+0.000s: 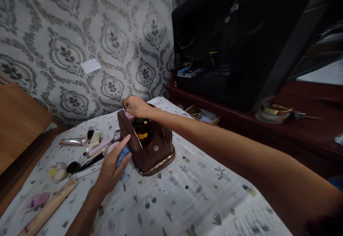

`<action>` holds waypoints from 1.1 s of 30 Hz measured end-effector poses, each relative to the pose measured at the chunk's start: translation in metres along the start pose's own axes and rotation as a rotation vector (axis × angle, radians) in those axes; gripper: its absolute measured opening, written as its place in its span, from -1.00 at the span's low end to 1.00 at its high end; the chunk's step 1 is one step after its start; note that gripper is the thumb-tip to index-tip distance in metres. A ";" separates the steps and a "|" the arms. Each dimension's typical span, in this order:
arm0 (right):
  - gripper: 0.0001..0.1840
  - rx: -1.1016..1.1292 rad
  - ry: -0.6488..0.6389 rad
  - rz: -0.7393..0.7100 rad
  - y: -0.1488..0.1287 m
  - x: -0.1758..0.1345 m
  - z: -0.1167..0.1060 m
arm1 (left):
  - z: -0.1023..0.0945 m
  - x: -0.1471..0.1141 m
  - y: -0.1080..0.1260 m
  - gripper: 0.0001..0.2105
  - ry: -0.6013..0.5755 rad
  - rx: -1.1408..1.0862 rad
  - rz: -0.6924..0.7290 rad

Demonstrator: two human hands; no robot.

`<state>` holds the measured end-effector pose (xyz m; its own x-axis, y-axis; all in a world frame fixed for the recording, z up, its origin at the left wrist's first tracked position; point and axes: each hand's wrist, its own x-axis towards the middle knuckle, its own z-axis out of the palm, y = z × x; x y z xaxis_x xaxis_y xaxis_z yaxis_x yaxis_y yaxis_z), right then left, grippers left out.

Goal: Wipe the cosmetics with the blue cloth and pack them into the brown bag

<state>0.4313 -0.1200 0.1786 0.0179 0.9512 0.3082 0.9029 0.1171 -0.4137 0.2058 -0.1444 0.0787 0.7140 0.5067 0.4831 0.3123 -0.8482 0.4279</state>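
A brown makeup bag (150,159) with gold zips stands unzipped on the patterned cloth, its inside dark, with a small yellow-orange patch and a dark rounded item showing. My right hand (135,106) reaches across to the bag's far end, fingers curled closed at its rim; the fingertips are partly hidden. Against the near left side of the bag rests my left hand (111,166), index finger stretched along the wall and thumb apart. A bunched blue item (123,156) shows between that thumb and finger; I cannot tell whether it is held.
Left of the bag lie a metallic pink tube (73,141), a black-handled brush (92,161), a white pen-like tube (88,171) and small sponges (59,171). A wooden strip (49,205) lies nearer. A dark red cabinet (308,129) with a black TV-like panel (227,50) borders the right.
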 end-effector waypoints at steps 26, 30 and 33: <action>-0.90 0.792 -0.212 0.106 -0.085 -0.128 0.180 | -0.055 -0.056 -0.099 -0.67 0.339 0.444 -0.577; -0.84 0.837 -0.162 0.116 -0.082 -0.131 0.191 | -0.060 -0.050 -0.113 -0.68 0.256 0.555 -0.602; -0.81 0.780 -0.136 0.045 -0.080 -0.136 0.190 | -0.058 -0.037 -0.119 -0.63 0.158 0.653 -0.612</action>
<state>0.2756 -0.2042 0.0074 -0.0509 0.9804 0.1902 0.3402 0.1961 -0.9197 0.1062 -0.0531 0.0543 0.2278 0.8718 0.4337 0.9360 -0.3187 0.1491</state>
